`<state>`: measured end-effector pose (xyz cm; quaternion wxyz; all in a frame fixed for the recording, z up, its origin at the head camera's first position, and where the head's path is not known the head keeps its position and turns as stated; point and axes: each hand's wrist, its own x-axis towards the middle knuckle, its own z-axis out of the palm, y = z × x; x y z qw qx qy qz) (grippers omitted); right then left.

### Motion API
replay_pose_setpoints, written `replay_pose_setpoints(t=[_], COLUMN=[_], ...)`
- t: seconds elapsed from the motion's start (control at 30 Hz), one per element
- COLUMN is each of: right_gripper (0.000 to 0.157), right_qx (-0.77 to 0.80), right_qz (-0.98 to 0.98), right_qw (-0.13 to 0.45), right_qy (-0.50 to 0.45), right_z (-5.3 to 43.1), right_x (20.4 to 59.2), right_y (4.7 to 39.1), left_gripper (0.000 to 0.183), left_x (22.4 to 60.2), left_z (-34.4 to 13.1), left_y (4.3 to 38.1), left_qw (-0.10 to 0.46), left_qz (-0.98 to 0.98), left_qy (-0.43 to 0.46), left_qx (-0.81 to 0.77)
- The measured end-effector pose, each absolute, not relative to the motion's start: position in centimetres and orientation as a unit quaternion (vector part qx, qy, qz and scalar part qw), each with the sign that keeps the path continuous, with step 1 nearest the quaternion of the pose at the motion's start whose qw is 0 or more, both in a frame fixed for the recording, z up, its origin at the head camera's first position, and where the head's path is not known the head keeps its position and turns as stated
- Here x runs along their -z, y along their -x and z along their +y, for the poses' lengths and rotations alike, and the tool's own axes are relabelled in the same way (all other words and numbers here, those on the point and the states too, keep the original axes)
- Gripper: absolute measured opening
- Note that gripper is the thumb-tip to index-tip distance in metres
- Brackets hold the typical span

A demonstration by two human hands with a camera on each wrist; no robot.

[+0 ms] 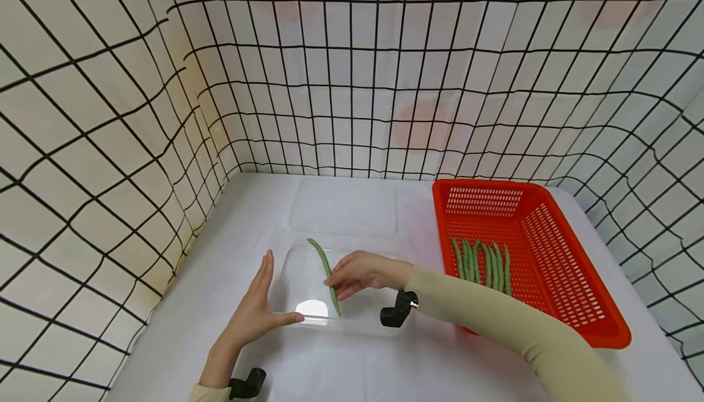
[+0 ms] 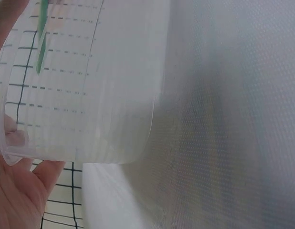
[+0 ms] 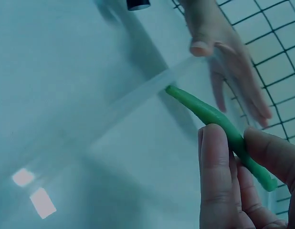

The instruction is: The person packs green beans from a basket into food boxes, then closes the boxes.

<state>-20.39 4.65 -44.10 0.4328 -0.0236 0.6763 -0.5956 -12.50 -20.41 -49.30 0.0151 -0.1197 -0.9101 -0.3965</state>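
Observation:
My right hand (image 1: 363, 271) pinches one green bean (image 1: 321, 255) between thumb and fingers, holding it over the clear plastic container (image 1: 297, 280). In the right wrist view, the bean (image 3: 212, 113) slants between the fingertips, with both ends free. My left hand (image 1: 253, 313) is spread at the container's near left corner, thumb along the front rim and straight fingers along the left side. Through the container's clear wall (image 2: 119, 95), the left wrist view shows part of a green bean (image 2: 41, 52).
A red perforated basket (image 1: 566, 267) stands on the right, with several green beans (image 1: 489, 264) lying side by side in it. Behind the container lies a flat clear lid (image 1: 343, 206) on the white table (image 1: 231, 219). Black wire grid (image 1: 352, 87) walls off the back and sides.

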Motion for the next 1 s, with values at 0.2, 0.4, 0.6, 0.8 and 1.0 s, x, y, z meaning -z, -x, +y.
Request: replay_pose_setpoints(t=[0.2,0.4,0.6,0.8,1.0], right_gripper=[0.009,0.009,0.007,0.028,0.042], right_qx=[0.582,0.601,0.604,0.583,0.575], right_qz=[0.688,0.681,0.685,0.710,0.744], right_qw=[0.434,0.418,0.406,0.395,0.341], right_qy=[0.000,-0.030,-0.030,-0.005,0.011], right_z=[1.9,0.5,0.4,3.6,10.7], right_x=[45.6,47.0,47.2,45.7,42.3], right_y=[20.6,21.3,21.3,22.0,23.5], left_gripper=[0.136,0.136,0.136,0.136,0.137], left_x=[49.4,49.5,49.7,49.6,49.5], left_z=[-20.4,-20.2,-20.0,-20.1,-20.5], left_y=[12.6,12.6,12.7,12.7,12.5], left_qw=[0.016,0.019,0.017,0.023,0.023], left_qz=[-0.907,-0.903,-0.902,-0.907,-0.906], left_qy=[0.120,0.121,0.124,0.121,0.120], left_qx=[0.404,0.412,0.412,0.403,0.405])
